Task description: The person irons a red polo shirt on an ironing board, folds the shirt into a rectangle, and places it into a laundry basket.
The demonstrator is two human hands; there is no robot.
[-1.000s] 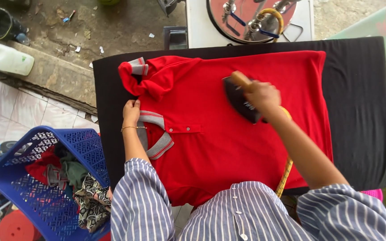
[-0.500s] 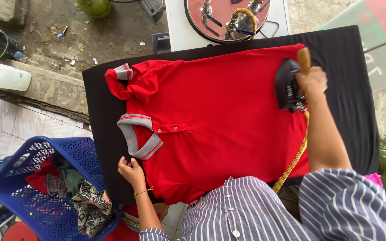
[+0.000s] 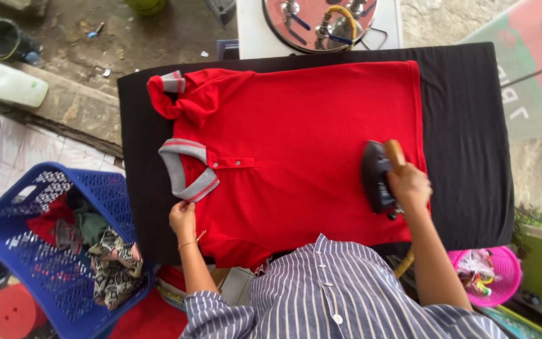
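Red polo shirt (image 3: 296, 144) spread flat across the middle of the frame on a black-covered ironing board (image 3: 465, 138), grey-trimmed collar (image 3: 186, 169) at centre left. Black iron (image 3: 376, 177) resting on the shirt's lower right part, near the hem. Right hand (image 3: 409, 185) closed tight around the wooden handle (image 3: 395, 154); left hand (image 3: 183, 220) pressed flat, fingers loose, on the shoulder just below the collar.

Best done by pinning the cloth taut while gliding slow, even strokes. Bare board free to the right of the hem; blue laundry basket (image 3: 14, 251) at lower left, pink basket (image 3: 503, 270) at lower right, shiny metal vessel (image 3: 318, 22) at top centre.
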